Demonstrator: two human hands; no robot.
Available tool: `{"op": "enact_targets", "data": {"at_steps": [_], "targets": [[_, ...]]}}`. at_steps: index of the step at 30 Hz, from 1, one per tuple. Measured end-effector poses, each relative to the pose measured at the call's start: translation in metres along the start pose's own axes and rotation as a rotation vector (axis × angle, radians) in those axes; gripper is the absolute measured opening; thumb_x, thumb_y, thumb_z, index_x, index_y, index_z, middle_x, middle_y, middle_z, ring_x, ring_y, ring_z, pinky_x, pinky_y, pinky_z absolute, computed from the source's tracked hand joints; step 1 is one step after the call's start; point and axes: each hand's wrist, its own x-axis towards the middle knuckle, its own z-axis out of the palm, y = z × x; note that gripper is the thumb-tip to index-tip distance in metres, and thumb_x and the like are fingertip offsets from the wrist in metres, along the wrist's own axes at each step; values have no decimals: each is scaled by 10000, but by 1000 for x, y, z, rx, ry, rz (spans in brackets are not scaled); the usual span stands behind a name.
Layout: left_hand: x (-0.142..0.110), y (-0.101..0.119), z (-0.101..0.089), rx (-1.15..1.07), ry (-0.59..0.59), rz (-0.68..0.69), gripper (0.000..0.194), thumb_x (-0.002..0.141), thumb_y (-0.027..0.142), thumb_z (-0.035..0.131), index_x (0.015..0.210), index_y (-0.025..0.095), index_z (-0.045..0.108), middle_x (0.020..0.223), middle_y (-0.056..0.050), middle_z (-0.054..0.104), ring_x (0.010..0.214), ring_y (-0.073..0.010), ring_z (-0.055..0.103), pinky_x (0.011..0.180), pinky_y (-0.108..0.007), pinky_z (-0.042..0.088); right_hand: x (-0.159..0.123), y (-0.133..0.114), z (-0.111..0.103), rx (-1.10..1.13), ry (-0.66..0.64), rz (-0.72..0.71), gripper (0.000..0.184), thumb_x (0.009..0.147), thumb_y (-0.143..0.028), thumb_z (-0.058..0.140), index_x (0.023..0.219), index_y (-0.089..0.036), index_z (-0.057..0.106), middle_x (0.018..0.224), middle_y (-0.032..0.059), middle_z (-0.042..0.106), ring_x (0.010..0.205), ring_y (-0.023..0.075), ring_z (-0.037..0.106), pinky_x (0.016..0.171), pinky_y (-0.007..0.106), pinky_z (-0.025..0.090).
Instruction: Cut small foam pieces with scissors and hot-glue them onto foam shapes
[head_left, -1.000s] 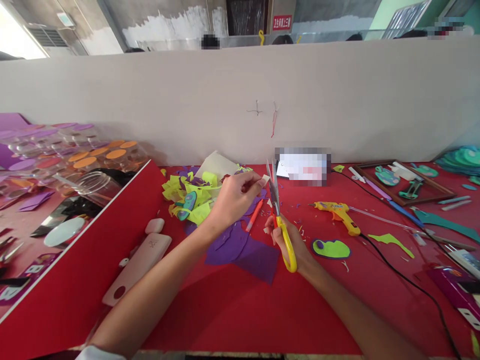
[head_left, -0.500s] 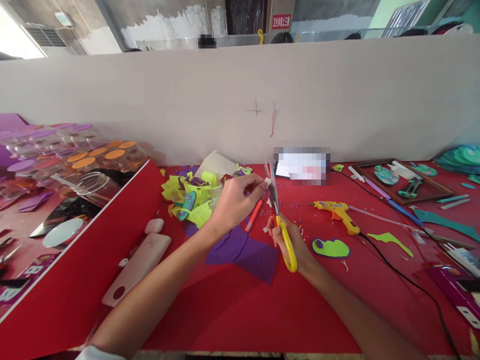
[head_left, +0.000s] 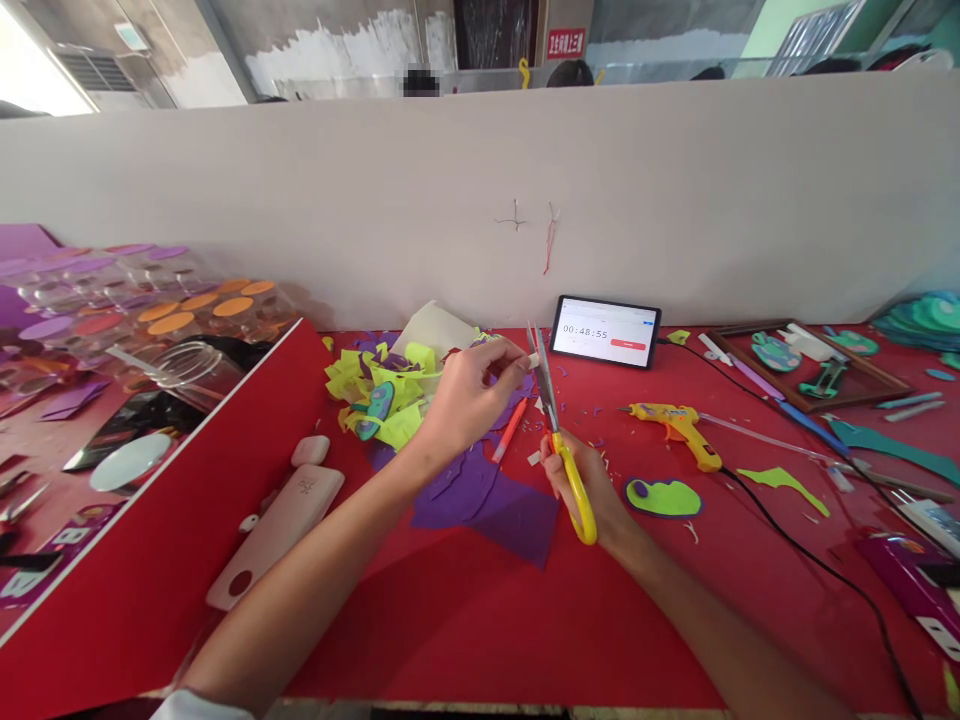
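Note:
My left hand (head_left: pixel 480 388) pinches a small white piece (head_left: pixel 533 361), its material too small to tell, beside the blades of the scissors. My right hand (head_left: pixel 581 480) is closed round the yellow handles of the scissors (head_left: pixel 576 490), which point up and away with the blades slightly parted. Below my hands lie purple foam sheets (head_left: pixel 480 500) and an orange-red pen (head_left: pixel 510 430). Lime and purple scraps (head_left: pixel 405 425) are heaped behind my left wrist. A lime foam shape with a purple edge (head_left: pixel 664 497) rests right of my right hand.
A tablet (head_left: pixel 606 331) showing a timer leans against the back panel. To the right are a yellow glue gun (head_left: pixel 679 430) with its black cable and a wooden frame (head_left: pixel 885 380). A red divider (head_left: pixel 225 450) stands left, beside a pale phone-like object (head_left: pixel 277 535).
The white piece and my left fingers have shifted slightly at the scissor blades. The blades look a little differently parted. My right hand stays nearly in place.

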Motion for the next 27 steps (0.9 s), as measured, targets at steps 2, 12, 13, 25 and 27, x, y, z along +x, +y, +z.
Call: {"op": "enact_targets", "data": {"at_steps": [2,12,13,25,27], "targets": [[0,0,-1,1,8,-2,195,938,269,548,813,161,652,685,6,577,647,-115,489,628,-253,396,0,0,0,-1,-2,10,486,921,-706,436,794,-237,448,612,-35,456,523,127,399,478,259,322],[1,-1,-5,2,32,9,206,949,280,539,822,161,649,713,-6,604,658,-121,499,626,-256,393,-1,-2,1,-15,-1,-7,499,924,-708,430,763,-235,428,607,-40,440,522,116,394,471,249,321],[1,-1,-5,-3,33,12,207,952,285,541,825,161,647,718,-6,604,658,-120,496,624,-257,390,-1,-2,0,-10,-4,-9,507,923,-717,427,763,-236,429,598,-40,439,519,117,393,469,250,317],[1,-1,-1,-82,43,-20,217,949,320,597,796,166,601,709,10,561,670,-107,471,598,-250,347,-1,1,0,7,-21,0,529,916,-746,427,769,-238,437,575,-39,446,503,120,391,462,253,308],[1,-2,-1,-101,54,-26,213,945,321,603,797,167,598,720,6,569,675,-109,477,588,-246,343,-2,1,0,6,-26,2,534,913,-753,417,760,-241,424,565,-41,439,501,121,391,460,253,307]]}}
